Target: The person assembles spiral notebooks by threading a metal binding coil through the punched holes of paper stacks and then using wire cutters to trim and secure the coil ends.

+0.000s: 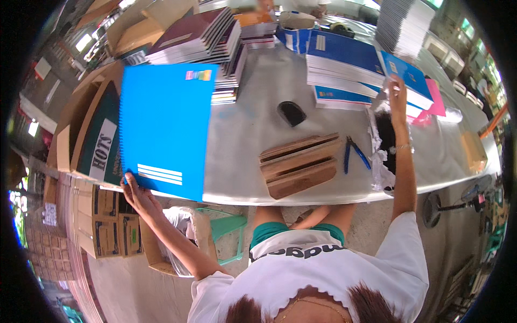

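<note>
At the left, a bright blue spiral notebook [164, 126] is held up, tilted, its wire coil along the left edge. My left hand [139, 195] grips it by the lower left corner. On the far right, my right hand [397, 96] has its fingers bent together at the near left edge of a light blue notebook [406, 75] lying on a small pile. Beside that pile stands a stack of darker blue notebooks [344, 53]. The tips of the right fingers are small and partly hidden.
Brown wooden blocks with slots [300, 166], blue-handled pliers [356, 153] and a black pad [292, 113] lie on the covered table [242, 148]. Maroon books [188, 37] are stacked at the far left, near an open carton [81, 126]. A fan [432, 210] stands at the right.
</note>
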Available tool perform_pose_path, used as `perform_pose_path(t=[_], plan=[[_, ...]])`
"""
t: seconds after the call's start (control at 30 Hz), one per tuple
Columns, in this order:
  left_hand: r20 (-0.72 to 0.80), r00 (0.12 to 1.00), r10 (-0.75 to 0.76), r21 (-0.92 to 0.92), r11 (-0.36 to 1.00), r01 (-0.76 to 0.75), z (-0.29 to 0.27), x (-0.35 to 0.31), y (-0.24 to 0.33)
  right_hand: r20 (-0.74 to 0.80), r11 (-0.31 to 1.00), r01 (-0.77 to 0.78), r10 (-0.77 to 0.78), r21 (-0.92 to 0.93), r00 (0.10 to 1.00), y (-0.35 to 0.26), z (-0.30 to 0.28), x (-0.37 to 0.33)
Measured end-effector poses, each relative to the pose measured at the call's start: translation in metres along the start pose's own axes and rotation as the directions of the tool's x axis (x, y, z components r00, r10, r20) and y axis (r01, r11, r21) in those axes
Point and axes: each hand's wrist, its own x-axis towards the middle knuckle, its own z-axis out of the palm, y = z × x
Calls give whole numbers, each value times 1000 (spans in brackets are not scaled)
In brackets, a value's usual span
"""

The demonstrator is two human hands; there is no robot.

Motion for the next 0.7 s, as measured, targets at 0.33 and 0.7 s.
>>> perform_pose_path(t=[0.33, 0.7], plan=[[-166, 957, -238, 423, 860, 287, -126, 25, -137, 442, 894, -411, 445, -177, 779, 41, 32, 96], [217, 857, 468, 907, 229, -354, -41, 8, -95, 378, 855, -505, 433, 114, 818, 46, 28, 100]])
